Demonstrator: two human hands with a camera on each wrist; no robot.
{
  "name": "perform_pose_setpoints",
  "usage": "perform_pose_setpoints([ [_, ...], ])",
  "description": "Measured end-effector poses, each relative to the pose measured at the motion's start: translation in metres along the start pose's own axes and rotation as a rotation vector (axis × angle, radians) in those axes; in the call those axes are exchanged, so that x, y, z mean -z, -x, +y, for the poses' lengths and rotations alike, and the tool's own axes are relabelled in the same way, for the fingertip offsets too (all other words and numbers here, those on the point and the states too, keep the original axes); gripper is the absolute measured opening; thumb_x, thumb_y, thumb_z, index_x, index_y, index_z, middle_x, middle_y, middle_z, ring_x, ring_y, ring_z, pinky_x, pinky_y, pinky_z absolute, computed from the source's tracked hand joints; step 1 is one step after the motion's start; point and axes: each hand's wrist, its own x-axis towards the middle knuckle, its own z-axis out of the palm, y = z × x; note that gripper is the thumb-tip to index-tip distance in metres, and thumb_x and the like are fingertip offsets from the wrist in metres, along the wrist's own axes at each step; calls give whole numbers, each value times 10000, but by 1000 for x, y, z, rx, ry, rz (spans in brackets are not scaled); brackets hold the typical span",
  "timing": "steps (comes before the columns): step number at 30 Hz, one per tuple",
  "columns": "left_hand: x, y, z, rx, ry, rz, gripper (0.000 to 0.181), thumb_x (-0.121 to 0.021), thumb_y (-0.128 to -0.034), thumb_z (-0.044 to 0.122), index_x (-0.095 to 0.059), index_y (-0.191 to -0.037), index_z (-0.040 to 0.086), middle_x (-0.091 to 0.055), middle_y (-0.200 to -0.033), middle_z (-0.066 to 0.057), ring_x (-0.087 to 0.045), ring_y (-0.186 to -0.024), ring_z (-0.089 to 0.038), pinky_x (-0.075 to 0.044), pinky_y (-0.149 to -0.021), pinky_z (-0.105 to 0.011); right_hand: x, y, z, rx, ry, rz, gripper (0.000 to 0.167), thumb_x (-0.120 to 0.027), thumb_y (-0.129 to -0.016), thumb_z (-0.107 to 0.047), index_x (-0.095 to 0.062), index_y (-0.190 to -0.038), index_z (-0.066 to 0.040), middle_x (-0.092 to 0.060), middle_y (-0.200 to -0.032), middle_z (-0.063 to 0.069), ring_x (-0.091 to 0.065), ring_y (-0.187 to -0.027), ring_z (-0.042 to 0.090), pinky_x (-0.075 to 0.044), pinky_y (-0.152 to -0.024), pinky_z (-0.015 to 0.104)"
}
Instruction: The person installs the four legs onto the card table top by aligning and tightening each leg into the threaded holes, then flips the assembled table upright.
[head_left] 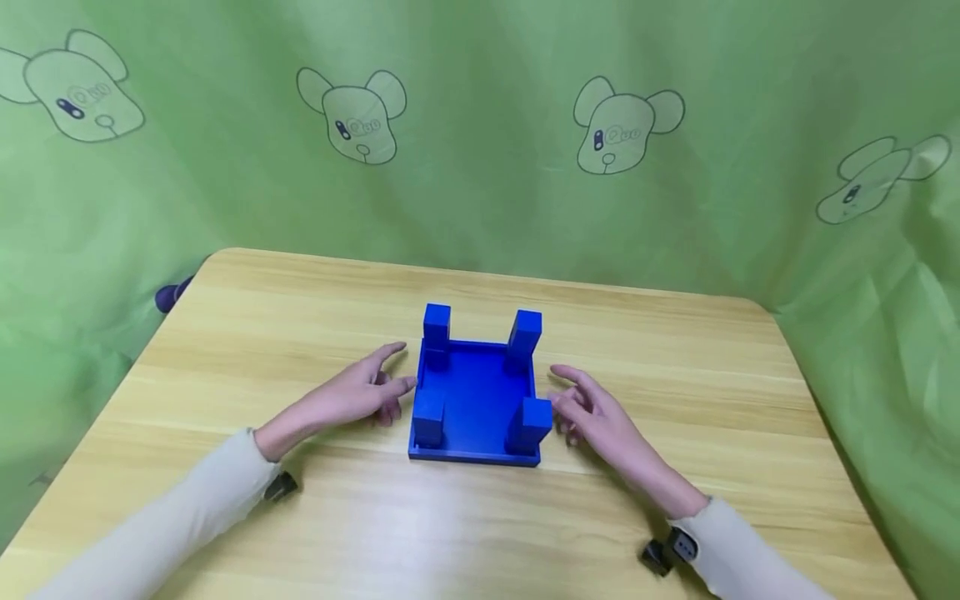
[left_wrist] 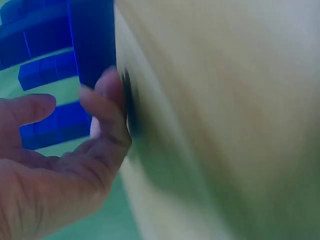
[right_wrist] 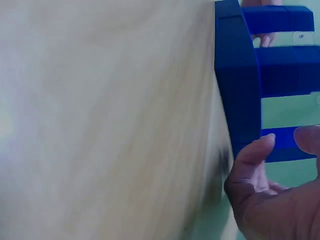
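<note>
A blue square base (head_left: 480, 400) lies flat on the wooden table, with a low rim and an upright square post, such as this blue post (head_left: 527, 333), at each corner. It looks like a small table turned upside down. To its left is my left hand (head_left: 330, 404), index finger and thumb stretched toward the rim. On the opposite side my right hand (head_left: 611, 429) lies close to the near right post, its fingers loosely bent. Neither hand grips anything; whether fingertips touch the rim I cannot tell. Both wrist views show the base (left_wrist: 92, 40) side-on, beyond loosely bent fingers.
The light wooden table (head_left: 262, 325) has rounded far corners. Behind it and along its sides hangs a green curtain (head_left: 480, 183) with printed bear heads. A dark purple object (head_left: 168, 297) shows past the table's left edge. Each wrist wears a small black device (head_left: 681, 546).
</note>
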Motion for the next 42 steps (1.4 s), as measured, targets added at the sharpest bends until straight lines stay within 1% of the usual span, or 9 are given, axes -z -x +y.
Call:
perform_pose_setpoints([
  [3,-4,-4,-3,83,176,-69,846,-597,-1139,250,-51,-1736,2,-738,-841,-214,-718,-640,-262,-541,-519,-317,1,-9,-2,-84,61,-26,666,-655,-1126,-298,-387,-1670,-23,-633,-912,129,-592,-715,222,-515,-563,279],
  [10,-14,-10,-6,118,290,-123,869,-594,-1136,197,1,-1755,65,-730,-756,-239,-702,-538,-216,-472,-428,-256,-3,-30,9,-68,184,-151,819,-705,-1079,-331,-312,-1682,59,-630,-812,73,-541,-564,182,-439,-484,281],
  [14,-19,-12,-6,113,282,-118,917,-613,-1107,138,29,-1760,98,-709,-708,-228,-685,-510,-221,-449,-409,-259,-2,-47,42,9,217,-152,924,-791,-1018,-414,-342,-1676,53,-653,-832,26,-559,-562,161,-454,-484,305],
  [20,-20,-15,-2,99,187,-117,961,-649,-1073,84,17,-1765,127,-700,-719,-212,-677,-513,-228,-451,-415,-274,-10,-36,8,-37,285,-72,736,-730,-1015,-156,-412,-1641,64,-666,-918,48,-583,-775,200,-471,-677,303],
  [25,-22,-17,1,93,102,-42,928,-613,-995,-41,-96,-1757,74,-677,-722,-173,-655,-510,-218,-437,-434,-277,-16,-31,-6,-33,324,2,686,-726,-951,-73,-499,-1579,82,-665,-1000,75,-567,-866,200,-449,-727,269],
  [32,-21,-18,9,-8,-111,124,898,-700,-963,-11,-234,-1729,39,-643,-833,-70,-633,-601,-199,-501,-520,-302,-19,-29,-10,-21,363,78,676,-775,-974,-75,-512,-1583,52,-743,-1030,106,-649,-896,218,-514,-751,282],
  [35,-20,-17,10,-25,-54,153,934,-752,-976,37,-225,-1744,104,-669,-850,-82,-653,-579,-240,-528,-487,-318,-19,-28,-11,-5,369,107,732,-815,-981,-125,-484,-1618,17,-740,-962,86,-662,-848,212,-533,-760,299],
  [38,-18,-16,10,-43,40,169,929,-728,-983,27,-226,-1754,158,-681,-856,-97,-654,-590,-273,-525,-480,-319,-20,-26,-11,11,273,92,772,-804,-1004,-141,-420,-1655,19,-705,-953,83,-652,-791,190,-541,-700,275],
  [42,-14,-15,9,-108,167,171,851,-699,-1047,43,-250,-1755,184,-686,-875,-127,-635,-646,-295,-523,-506,-320,-18,-21,-13,-2,77,27,553,-764,-1051,-161,-575,-1504,94,-655,-857,69,-589,-678,144,-469,-562,222],
])
